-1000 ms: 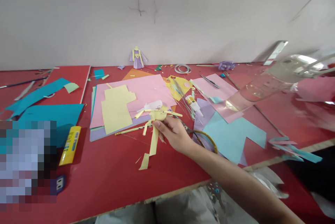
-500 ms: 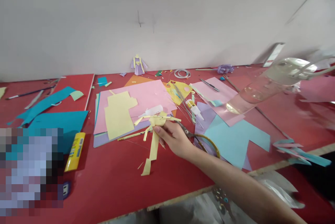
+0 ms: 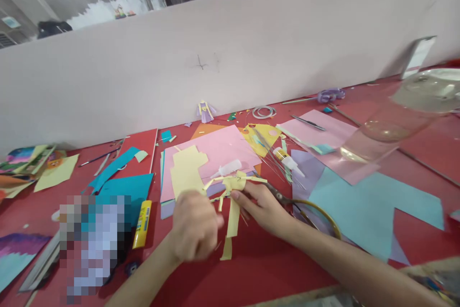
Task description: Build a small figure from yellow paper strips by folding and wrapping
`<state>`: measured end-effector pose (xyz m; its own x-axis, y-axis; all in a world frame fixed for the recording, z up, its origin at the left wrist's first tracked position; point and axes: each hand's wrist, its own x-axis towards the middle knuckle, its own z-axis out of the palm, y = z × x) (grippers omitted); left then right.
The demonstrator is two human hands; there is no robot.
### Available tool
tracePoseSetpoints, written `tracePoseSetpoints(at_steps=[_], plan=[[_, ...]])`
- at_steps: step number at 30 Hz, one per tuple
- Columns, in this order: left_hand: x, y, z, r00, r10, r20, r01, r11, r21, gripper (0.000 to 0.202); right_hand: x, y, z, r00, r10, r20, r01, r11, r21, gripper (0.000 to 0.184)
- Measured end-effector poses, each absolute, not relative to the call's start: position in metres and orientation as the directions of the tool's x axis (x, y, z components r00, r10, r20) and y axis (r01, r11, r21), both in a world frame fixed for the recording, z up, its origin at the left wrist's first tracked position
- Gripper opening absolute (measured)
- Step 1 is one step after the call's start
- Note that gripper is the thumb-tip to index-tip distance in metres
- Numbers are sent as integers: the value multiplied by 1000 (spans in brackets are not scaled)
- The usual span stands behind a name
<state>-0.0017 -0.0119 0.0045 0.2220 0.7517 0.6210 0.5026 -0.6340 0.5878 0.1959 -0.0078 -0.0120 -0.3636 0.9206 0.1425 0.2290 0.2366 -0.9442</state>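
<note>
A pale yellow paper figure (image 3: 233,211) with thin strip arms and a long strip hanging down is pinched between the thumb and fingers of my right hand (image 3: 264,204). Just left of it, my left hand (image 3: 196,225) is raised over the red table, curled into a blurred fist; whatever is inside it, if anything, is hidden. Scissors (image 3: 332,218) with yellow handles lie beside my right hand, partly covered by it. Behind the figure are a white-capped clear tube (image 3: 230,167) and cut pale yellow paper (image 3: 189,165) on pink sheets (image 3: 223,144).
A yellow glue stick (image 3: 143,225) lies left of my left hand. A small glue bottle (image 3: 287,159), light blue paper (image 3: 362,206) and a tilted clear water container (image 3: 381,125) are to the right. A purple paper dress figure (image 3: 206,111) leans on the white partition (image 3: 143,77).
My left hand has come into view from below and now hovers beside the paper figure. My right hand still holds the figure. The view has shifted, showing more above the partition.
</note>
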Motion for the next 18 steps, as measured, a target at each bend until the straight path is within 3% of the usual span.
tracePoseSetpoints(at_steps=[2,6,10,18], plan=[[-1,-7,-2,207,769,605,500,-615,610,14,196,-8,-10,-373,912,168,233,267,-935,35],[5,-6,-16,257,902,347,428,-428,796,27,197,-7,-8,-479,866,144,319,325,-890,28],[8,-16,-30,243,957,159,451,-256,855,37,197,-7,-9,-586,805,97,364,368,-855,25],[12,-17,-28,144,989,14,275,-53,960,43,198,-6,-10,-602,797,38,335,296,-894,25]])
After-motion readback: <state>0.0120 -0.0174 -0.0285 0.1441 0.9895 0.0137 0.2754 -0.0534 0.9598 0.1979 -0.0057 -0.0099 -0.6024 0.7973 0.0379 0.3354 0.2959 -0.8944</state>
